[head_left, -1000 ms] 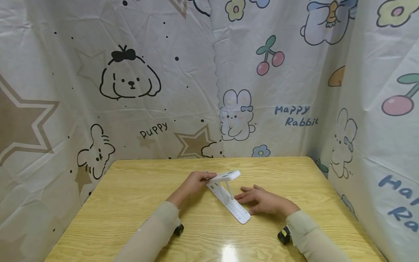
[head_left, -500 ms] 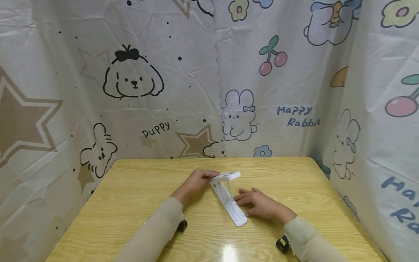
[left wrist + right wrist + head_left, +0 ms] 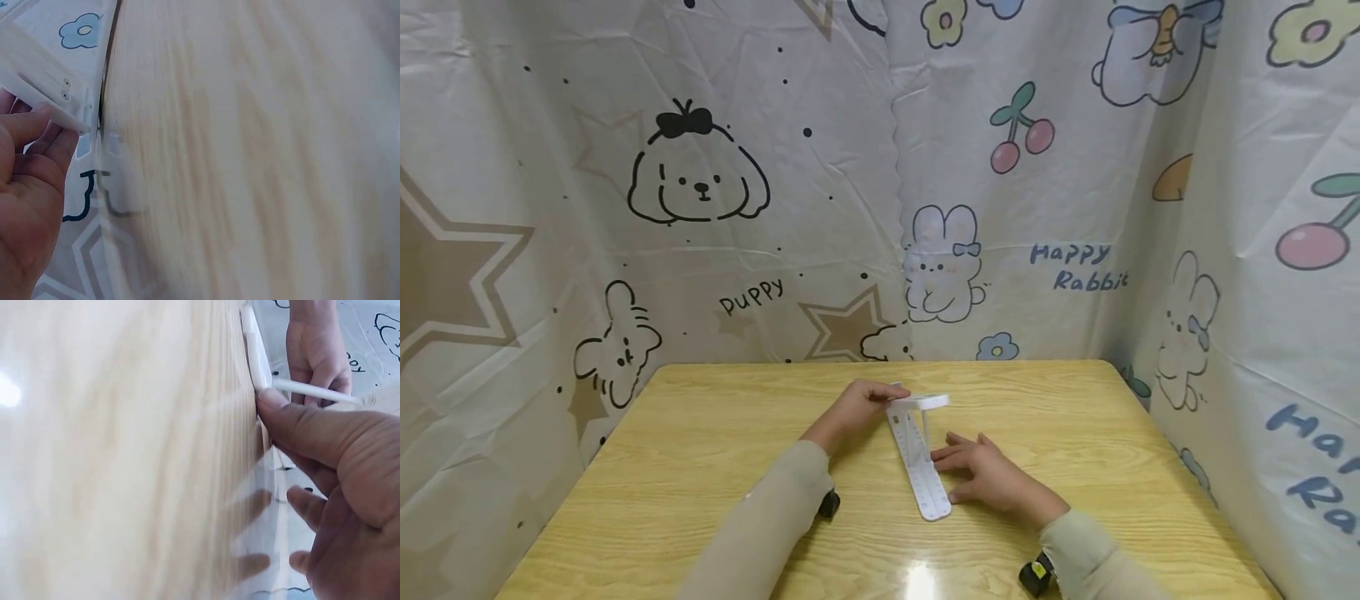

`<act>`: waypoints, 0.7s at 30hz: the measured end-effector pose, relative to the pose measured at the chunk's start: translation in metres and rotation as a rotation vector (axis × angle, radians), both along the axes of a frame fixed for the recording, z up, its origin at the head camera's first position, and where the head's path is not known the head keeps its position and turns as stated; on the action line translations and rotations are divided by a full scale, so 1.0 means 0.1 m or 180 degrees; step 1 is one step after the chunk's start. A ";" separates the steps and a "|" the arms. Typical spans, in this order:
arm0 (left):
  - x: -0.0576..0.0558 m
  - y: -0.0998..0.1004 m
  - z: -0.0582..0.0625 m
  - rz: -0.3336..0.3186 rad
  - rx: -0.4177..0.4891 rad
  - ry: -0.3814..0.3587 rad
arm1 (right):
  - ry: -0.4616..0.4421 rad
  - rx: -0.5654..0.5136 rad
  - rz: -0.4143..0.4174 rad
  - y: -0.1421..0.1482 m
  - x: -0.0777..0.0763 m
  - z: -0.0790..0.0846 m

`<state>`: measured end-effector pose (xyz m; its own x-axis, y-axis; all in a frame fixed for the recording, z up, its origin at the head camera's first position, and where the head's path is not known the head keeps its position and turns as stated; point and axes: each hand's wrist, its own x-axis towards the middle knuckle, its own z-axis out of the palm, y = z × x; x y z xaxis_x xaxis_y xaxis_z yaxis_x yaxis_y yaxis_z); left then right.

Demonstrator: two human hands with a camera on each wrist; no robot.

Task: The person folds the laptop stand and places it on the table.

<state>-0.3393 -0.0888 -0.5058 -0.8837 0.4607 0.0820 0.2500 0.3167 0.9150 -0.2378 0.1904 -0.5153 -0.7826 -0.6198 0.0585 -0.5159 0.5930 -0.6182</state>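
Observation:
A white folding stand stands on the table, with a long flat base [image 3: 931,496], thin struts and a raised top plate [image 3: 934,402]. In the head view my left hand [image 3: 859,406] is at the plate's left end. The left wrist view shows its thumb and fingers pinching the plate's edge [image 3: 44,103]. My right hand [image 3: 988,477] lies at the base's right side, fingers spread and fairly straight. Seen from the right wrist, the thumb of my right hand [image 3: 350,469] touches the base's edge [image 3: 257,353]. The far end of the base is partly hidden by my left hand.
The stand is on a light wood-grain table [image 3: 715,467]. Behind it hangs a pale curtain [image 3: 820,192] with cartoon prints, and it continues along both sides. A black wrist camera [image 3: 1036,575] sits under the right sleeve.
The base has turned, its near end swinging left, so it now points more nearly toward me. My left hand has shifted a little right and away; my right hand has followed the base leftward.

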 end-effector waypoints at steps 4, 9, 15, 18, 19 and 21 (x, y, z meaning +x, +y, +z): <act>-0.03 0.02 0.01 0.0010 0.0043 -0.0068 | -0.0018 -0.0038 -0.0161 -0.07 0.07 0.02; -0.08 0.05 0.00 0.0004 0.0131 -0.0056 | 0.0005 0.0002 -0.0341 -0.14 0.13 0.06; -0.12 0.09 -0.02 0.0003 0.0154 -0.0025 | -0.0090 -0.0115 -0.0411 -0.16 0.18 0.05; -0.12 0.12 -0.02 0.0012 0.0175 -0.0032 | -0.0060 -0.0153 -0.0450 -0.16 0.20 0.02; -0.12 0.12 -0.02 0.0026 0.0185 -0.0039 | -0.0021 -0.0157 -0.0466 -0.17 0.20 0.01; -0.13 0.13 -0.03 0.0048 0.0197 -0.0039 | 0.0061 -0.0159 -0.0510 -0.19 0.22 -0.01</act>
